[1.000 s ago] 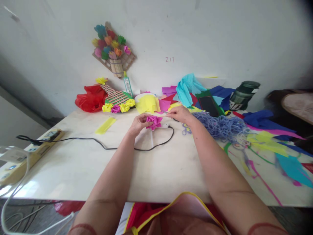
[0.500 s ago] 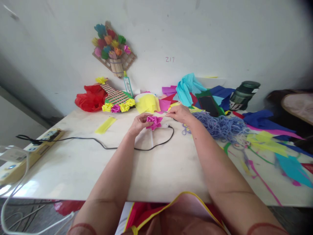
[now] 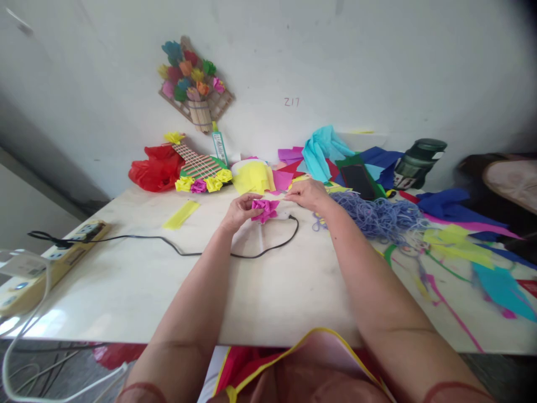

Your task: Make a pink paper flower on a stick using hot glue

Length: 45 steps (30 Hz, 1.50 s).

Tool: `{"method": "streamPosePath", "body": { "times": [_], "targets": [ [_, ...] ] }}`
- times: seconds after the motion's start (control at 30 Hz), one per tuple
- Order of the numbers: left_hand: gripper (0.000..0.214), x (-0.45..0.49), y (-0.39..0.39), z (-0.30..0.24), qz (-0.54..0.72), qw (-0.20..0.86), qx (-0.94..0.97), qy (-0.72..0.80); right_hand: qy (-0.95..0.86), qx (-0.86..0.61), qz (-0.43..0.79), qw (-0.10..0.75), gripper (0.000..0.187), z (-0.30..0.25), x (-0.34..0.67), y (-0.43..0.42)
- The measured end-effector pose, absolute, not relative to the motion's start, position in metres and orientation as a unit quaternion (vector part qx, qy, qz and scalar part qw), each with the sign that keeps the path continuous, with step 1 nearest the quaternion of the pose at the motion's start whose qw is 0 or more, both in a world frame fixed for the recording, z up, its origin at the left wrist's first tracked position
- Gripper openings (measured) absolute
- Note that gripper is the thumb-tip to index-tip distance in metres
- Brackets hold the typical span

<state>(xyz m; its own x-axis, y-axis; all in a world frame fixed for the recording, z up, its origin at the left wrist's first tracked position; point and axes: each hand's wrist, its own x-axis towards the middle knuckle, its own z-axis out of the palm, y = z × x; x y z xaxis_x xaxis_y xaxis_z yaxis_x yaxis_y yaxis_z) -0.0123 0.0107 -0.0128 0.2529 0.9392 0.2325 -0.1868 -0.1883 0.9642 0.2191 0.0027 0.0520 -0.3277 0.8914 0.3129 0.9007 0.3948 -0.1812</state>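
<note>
My left hand point(image 3: 242, 212) is closed on a magenta crepe-paper flower point(image 3: 265, 211), thumb across its left side. To its right, my right hand point(image 3: 308, 196) is pinched at the fingertips, a short way from the bloom. A thin pale sliver seems to show at those fingertips, too small to name. Just under the flower lies a whitish thing point(image 3: 283, 219), partly covered, with a black cord point(image 3: 176, 249) running from it. Behind the hands rests a stack of yellow paper point(image 3: 253, 178), and left of them a folded yellow strip point(image 3: 181, 215).
A yellow power strip point(image 3: 69, 260) lies at the left, the black cord plugged in. A guitar-shaped craft point(image 3: 199, 162) with paper flowers leans by the wall, beside a glue tube point(image 3: 218, 146). Tangled blue-violet string point(image 3: 371, 218), a phone point(image 3: 358, 180) and a dark bottle point(image 3: 419, 163) are right.
</note>
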Motion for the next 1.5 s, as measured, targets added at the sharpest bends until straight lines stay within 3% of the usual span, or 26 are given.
{"method": "streamPosePath", "body": {
  "times": [0.4, 1.2, 1.5],
  "targets": [
    [0.050, -0.013, 0.012, -0.015, 0.497, 0.529, 0.588, 0.357, -0.829, -0.526, -0.052, 0.185, 0.019, 0.053, 0.218, 0.001],
    [0.038, -0.008, 0.007, -0.010, 0.528, 0.465, 0.605, 0.373, -0.824, -0.547, -0.110, 0.094, 0.031, 0.072, 0.204, -0.018],
    [0.033, -0.008, 0.010, -0.012, 0.546, 0.429, 0.619, 0.366, -0.828, -0.535, -0.125, 0.109, 0.030, 0.074, 0.200, -0.021]
  ]
}}
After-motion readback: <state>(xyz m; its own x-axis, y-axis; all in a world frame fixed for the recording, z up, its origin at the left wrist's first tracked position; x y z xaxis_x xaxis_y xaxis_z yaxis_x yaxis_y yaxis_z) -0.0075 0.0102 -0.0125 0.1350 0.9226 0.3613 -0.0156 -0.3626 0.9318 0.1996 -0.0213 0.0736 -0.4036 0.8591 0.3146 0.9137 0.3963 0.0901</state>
